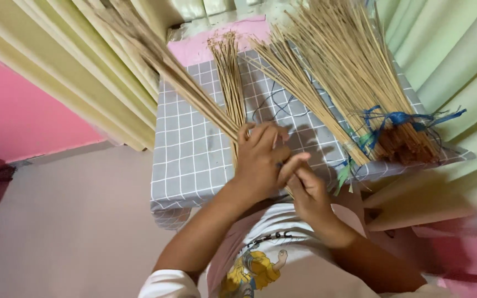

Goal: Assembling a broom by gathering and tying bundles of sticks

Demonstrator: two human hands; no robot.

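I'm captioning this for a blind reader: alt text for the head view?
Two bare hands, left hand and right hand, grip a bunch of thin tan sticks over a grey grid-patterned table, beside a larger stick bundle tied with blue ribbon.

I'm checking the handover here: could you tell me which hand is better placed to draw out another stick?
Probably the right hand: its fingers pinch at the bundle's end, while the left hand wraps around it.

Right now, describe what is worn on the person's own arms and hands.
Both hands are bare: the left hand and right hand show no gloves, rings or watch. The forearms are uncovered too. A short white sleeve shows at the left upper arm. The right sleeve is barely in view at the frame's bottom edge.
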